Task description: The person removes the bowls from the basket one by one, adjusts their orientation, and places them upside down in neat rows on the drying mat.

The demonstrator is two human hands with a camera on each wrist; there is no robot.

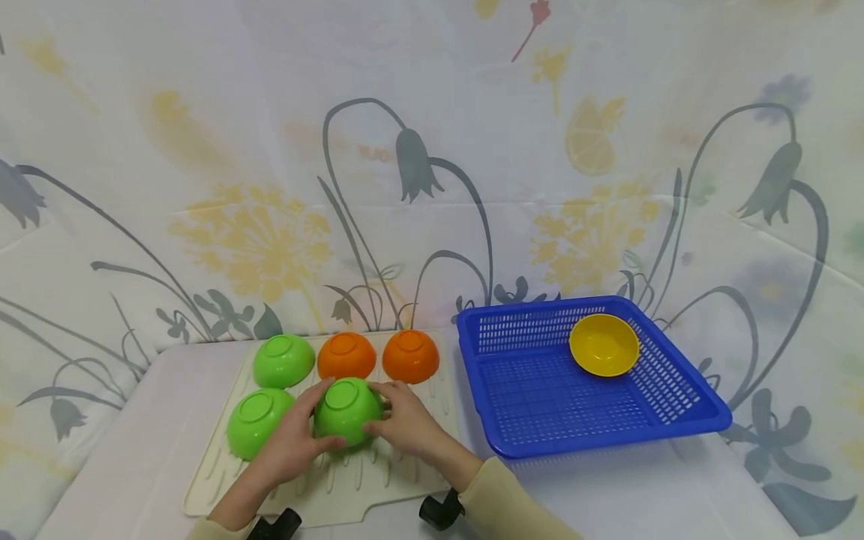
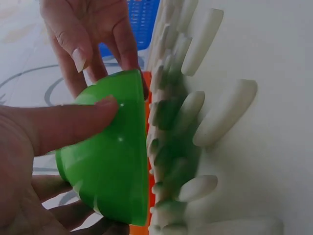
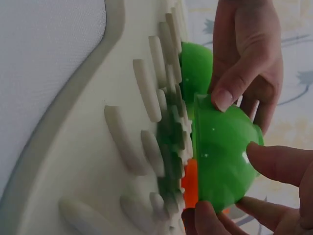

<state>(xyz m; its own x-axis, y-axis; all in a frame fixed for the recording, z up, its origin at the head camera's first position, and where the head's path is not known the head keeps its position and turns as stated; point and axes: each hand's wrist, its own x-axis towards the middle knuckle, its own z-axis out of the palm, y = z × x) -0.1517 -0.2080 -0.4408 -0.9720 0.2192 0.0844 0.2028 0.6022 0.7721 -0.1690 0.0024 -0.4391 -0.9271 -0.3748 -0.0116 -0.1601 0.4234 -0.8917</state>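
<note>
An upside-down green bowl (image 1: 346,421) is between my two hands, over the cream ribbed drying mat (image 1: 313,491). My left hand (image 1: 292,442) holds its left side, the thumb (image 2: 83,120) lying across the wall and the fingers around the far side. My right hand (image 1: 407,421) grips the right side, with its thumb (image 3: 276,161) on the wall and fingertips (image 3: 208,218) near the rim. In both wrist views the rim is close to the mat's ribs; whether it touches them I cannot tell. Another inverted green bowl (image 1: 255,427) sits just left of my left hand.
Behind stand a green bowl (image 1: 283,360) and two orange bowls, one (image 1: 346,355) in the middle and one (image 1: 410,355) at right, all inverted. A blue basket (image 1: 540,448) to the right contains a yellow bowl (image 1: 604,345). Flowered cloth (image 1: 432,225) hangs behind.
</note>
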